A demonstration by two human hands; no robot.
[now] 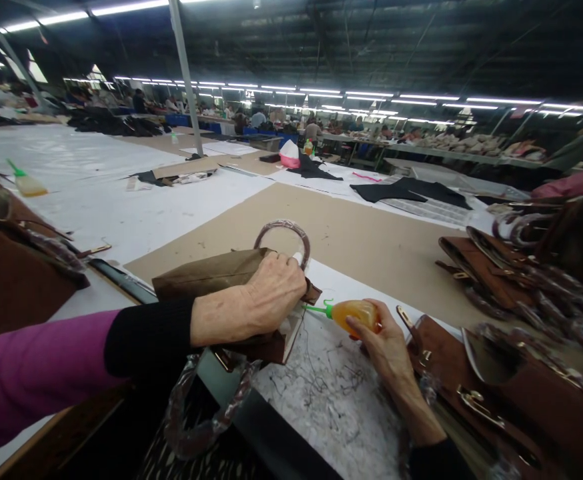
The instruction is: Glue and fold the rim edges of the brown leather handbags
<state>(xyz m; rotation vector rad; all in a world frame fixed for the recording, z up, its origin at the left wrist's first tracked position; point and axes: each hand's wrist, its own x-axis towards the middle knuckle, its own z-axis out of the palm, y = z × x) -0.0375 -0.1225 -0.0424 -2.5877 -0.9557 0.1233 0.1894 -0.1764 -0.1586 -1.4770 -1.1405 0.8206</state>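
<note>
My left hand [266,293] is closed on the upper edge of a brown handbag [206,275], which lies tilted at the table's near edge. One plastic-wrapped handle [284,230] arches up behind the hand; another wrapped handle [201,427] hangs toward me. In my right hand [384,343] is a squeeze bottle [354,315] of amber liquid, its fingers wrapped round the body. Its thin green nozzle points left, with the tip close to the bag's edge beneath my left hand. Whether the tip touches the bag, I cannot tell.
More brown handbags [471,373] are piled at the right, and another brown bag [21,273] stands at the left. A second squeeze bottle [29,183] sits at the far left. Black cloth pieces [389,191] lie farther back, and loose threads [326,393] litter the white surface before me.
</note>
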